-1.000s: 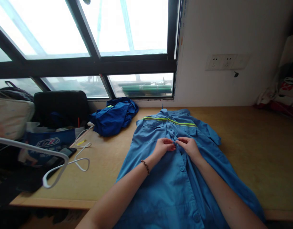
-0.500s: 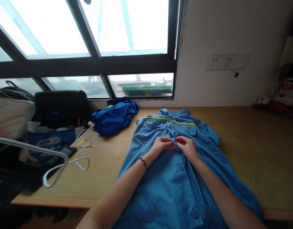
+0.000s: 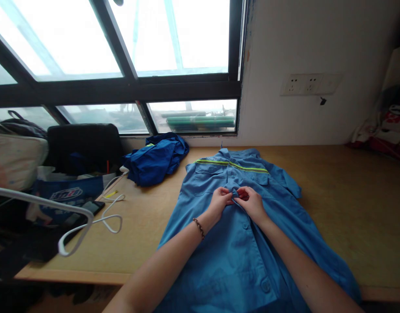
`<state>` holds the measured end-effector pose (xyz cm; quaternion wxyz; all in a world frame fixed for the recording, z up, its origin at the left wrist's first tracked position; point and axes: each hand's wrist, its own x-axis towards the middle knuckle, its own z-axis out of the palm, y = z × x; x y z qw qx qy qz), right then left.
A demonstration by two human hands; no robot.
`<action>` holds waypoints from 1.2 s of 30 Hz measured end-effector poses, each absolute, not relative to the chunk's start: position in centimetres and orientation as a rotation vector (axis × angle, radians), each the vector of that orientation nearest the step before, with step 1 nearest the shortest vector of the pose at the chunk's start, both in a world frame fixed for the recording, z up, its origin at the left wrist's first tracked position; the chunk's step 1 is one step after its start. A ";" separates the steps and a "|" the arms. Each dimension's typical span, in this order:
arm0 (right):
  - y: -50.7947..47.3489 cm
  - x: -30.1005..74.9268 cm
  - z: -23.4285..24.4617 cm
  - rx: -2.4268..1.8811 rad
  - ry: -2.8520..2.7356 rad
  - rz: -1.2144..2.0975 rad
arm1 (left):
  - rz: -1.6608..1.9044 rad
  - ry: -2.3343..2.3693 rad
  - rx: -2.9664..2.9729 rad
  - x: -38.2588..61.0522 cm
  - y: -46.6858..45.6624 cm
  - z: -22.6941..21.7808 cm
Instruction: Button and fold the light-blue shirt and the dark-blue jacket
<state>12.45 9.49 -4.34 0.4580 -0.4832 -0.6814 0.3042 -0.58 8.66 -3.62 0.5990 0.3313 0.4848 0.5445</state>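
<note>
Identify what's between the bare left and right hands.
The head view shows a pinched fold of the light-blue cloth shirt between left hand and right hand.

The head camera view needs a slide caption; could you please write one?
Left hand and right hand pinch the front placket of a light-blue shirt laid on a table.

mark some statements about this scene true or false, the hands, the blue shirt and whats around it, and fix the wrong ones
1. The bare left hand and bare right hand meet at the front opening of the light-blue fabric shirt. True.

2. The dark beaded bracelet is on the right wrist. False: the bracelet is on the left wrist.

3. A crumpled dark-blue fabric garment lies near the window. True.

4. A red stripe crosses the shirt's chest. False: the thin stripe there is yellow-green.

5. A round blue button shows near the shirt's lower front edge. True.
</note>
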 end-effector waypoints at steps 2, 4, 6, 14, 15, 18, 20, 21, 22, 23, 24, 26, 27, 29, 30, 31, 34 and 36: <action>9.7 12.5 -4.5 -1.203 -1.630 0.871 | 1.286 1.120 0.731 -0.6 8.6 -3.4; 10.1 12.7 -4.7 -1.187 -1.574 0.993 | 1.297 1.113 0.702 -0.6 8.7 -3.3; 10.3 12.7 -4.9 -1.146 -1.526 1.084 | 1.302 1.103 0.674 -0.7 8.7 -3.4; 9.3 12.3 -3.8 -1.076 -1.523 1.037 | 1.328 1.043 0.627 -1.0 9.0 -3.6; 9.1 12.2 -3.6 -1.070 -1.544 0.975 | 1.344 1.019 0.620 -0.9 9.0 -3.6; 8.9 12.2 -3.5 -1.035 -1.608 0.838 | 1.362 0.945 0.607 -0.7 8.9 -3.8; 9.2 12.3 -3.8 -1.050 -1.625 0.813 | 1.371 0.916 0.619 -0.6 8.9 -4.0; 9.3 12.4 -4.0 -1.064 -1.630 0.817 | 1.380 0.906 0.631 -0.5 8.9 -4.2; 9.5 12.5 -4.2 -1.072 -1.633 0.825 | 1.389 0.896 0.646 -0.5 8.9 -4.3; 9.6 12.5 -4.3 -1.074 -1.635 0.834 | 1.392 0.886 0.664 -0.5 8.9 -4.3; 9.6 12.5 -4.4 -1.072 -1.633 0.837 | 1.388 0.876 0.688 -0.5 8.9 -4.3; 9.5 12.4 -4.5 -1.069 -1.621 0.809 | 1.367 0.860 0.762 -0.7 8.9 -4.2; 9.3 12.3 -4.4 -1.066 -1.613 0.785 | 1.357 0.857 0.807 -0.7 8.8 -4.1; 9.0 12.1 -4.2 -1.056 -1.593 0.748 | 1.354 0.853 0.895 -0.9 8.6 -3.8; 8.9 12.1 -4.1 -1.053 -1.583 0.743 | 1.354 0.853 0.934 -0.9 8.6 -3.7; 8.9 12.1 -4.0 -1.055 -1.571 0.749 | 1.355 0.862 0.968 -0.9 8.5 -3.7; 9.2 12.2 -4.2 -1.102 -1.483 0.879 | 1.337 0.918 1.058 -0.8 8.6 -3.9; 9.6 12.4 -4.4 -1.131 -1.380 1.050 | 1.322 0.935 1.106 -0.8 8.8 -4.3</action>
